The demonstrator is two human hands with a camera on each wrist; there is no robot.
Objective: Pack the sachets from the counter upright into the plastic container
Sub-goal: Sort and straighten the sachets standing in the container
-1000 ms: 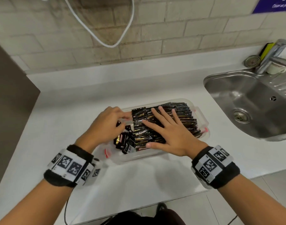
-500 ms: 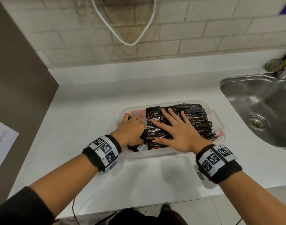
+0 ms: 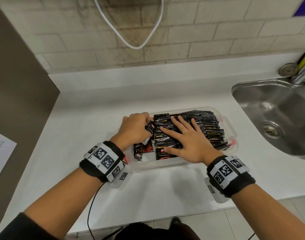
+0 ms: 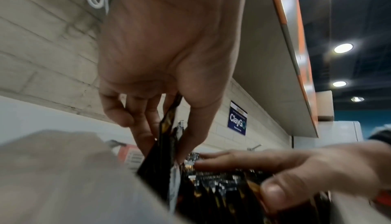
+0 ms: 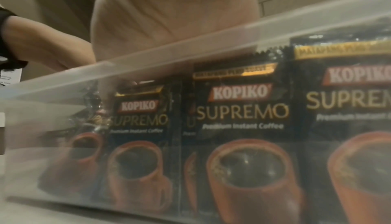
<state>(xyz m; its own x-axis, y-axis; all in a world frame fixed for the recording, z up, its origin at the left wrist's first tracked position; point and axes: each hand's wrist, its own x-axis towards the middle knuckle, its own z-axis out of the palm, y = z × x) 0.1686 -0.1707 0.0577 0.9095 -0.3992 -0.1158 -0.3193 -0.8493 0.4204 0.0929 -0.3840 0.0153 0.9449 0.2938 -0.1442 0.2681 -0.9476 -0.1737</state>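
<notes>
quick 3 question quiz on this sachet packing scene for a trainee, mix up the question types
1. True or false: the right hand lies flat with straight fingers on the packed row of sachets.
2. Multiple choice: what does the left hand hold in its grip? A) a sponge B) a black coffee sachet C) the container's lid
3. Fill in: the brand name on the sachets seen through the plastic container wall is ______.

Key: 1 true; 2 B; 3 Kopiko. The stainless sink sits to the right of the container.
</notes>
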